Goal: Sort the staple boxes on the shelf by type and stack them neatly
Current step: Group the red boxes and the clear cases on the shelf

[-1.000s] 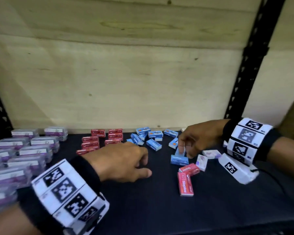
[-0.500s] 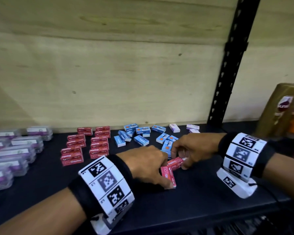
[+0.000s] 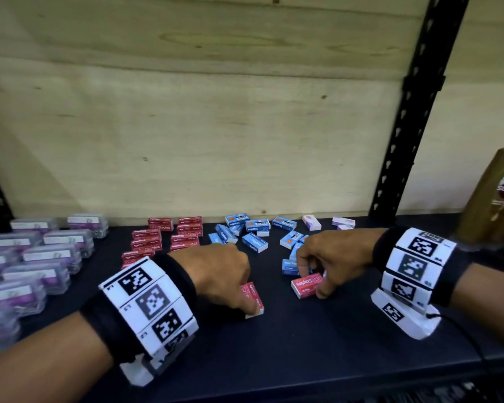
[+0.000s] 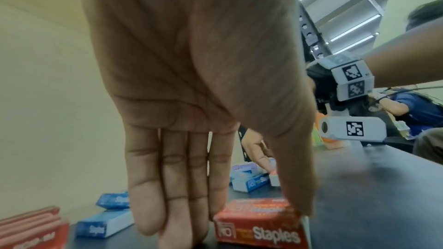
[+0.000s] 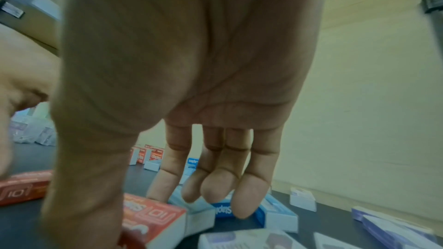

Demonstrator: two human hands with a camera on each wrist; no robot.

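On the black shelf, two red staple boxes lay loose at the front, each under a hand. The left hand pinched the nearer red box, its thumb on one long side and its straight fingers down along the other; the box sat flat on the shelf. Just to the right of that box, the right hand held the second red box, thumb on its near edge and forefinger behind it, while its other fingers hung loosely curled over a blue box that touched the red one's far side.

Behind the nearer red box, toward the wooden back panel, stood the sorted red boxes in two columns; about eight faces showed, though the left wrist hid the nearest ones. Right of these lay the scattered blue boxes, roughly ten, some leaning on each other. Farther right along the back panel were three small white-and-purple boxes. Well to the left of the nearer red box, about a dozen clear plastic cases with purple labels lay in rows; blur at the edge prevented an exact count. Far to the right stood one brown bottle.
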